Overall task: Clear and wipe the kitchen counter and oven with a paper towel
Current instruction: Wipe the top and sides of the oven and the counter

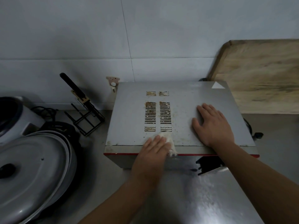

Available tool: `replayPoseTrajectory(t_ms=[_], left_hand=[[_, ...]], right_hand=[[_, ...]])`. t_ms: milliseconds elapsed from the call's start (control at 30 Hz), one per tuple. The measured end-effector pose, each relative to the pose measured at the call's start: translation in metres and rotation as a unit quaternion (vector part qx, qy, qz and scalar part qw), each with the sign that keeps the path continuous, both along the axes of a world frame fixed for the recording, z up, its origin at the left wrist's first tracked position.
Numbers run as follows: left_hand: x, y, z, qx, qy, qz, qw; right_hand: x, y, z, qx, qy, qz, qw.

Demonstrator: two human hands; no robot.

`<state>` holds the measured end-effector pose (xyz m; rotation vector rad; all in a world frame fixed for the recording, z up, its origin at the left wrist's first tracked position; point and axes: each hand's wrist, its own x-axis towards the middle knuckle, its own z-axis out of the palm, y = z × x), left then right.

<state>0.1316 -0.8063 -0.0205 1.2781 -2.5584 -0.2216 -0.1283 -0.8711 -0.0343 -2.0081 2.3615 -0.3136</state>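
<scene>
A grey metal oven (129, 113) with a red front strip stands on the counter (97, 167). Its top has rusty vent slots and brown specks. My left hand (152, 149) presses a crumpled white paper towel (169, 143) flat against the front edge of the oven top, just below the vents. My right hand (212, 125) lies flat, fingers spread, on the right part of the oven top. The oven door hangs open below, its shiny inner face toward me.
A large metal pot lid (32, 172) and a rice cooker (13, 117) fill the left of the counter. A black wire rack with a knife (84, 113) stands by the wall. A wooden cutting board (262, 75) leans at the back right.
</scene>
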Motion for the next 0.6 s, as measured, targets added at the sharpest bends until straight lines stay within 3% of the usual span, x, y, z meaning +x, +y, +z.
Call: replayPoseTrajectory(t_ms=[300,433,600], left_hand=[[0.123,-0.021,-0.002,0.06,0.062,0.222,0.971],[0.13,-0.019,-0.007,0.068,0.163,0.313,0.933],[0.111,-0.014,-0.013,0.037,0.206,0.341,0.916]], right_hand=[[-0.002,-0.001,-0.002,-0.011,0.005,0.006,1.0],[-0.002,-0.001,-0.001,-0.008,0.009,0.004,1.0],[-0.002,-0.002,-0.001,-0.007,0.006,0.006,1.0]])
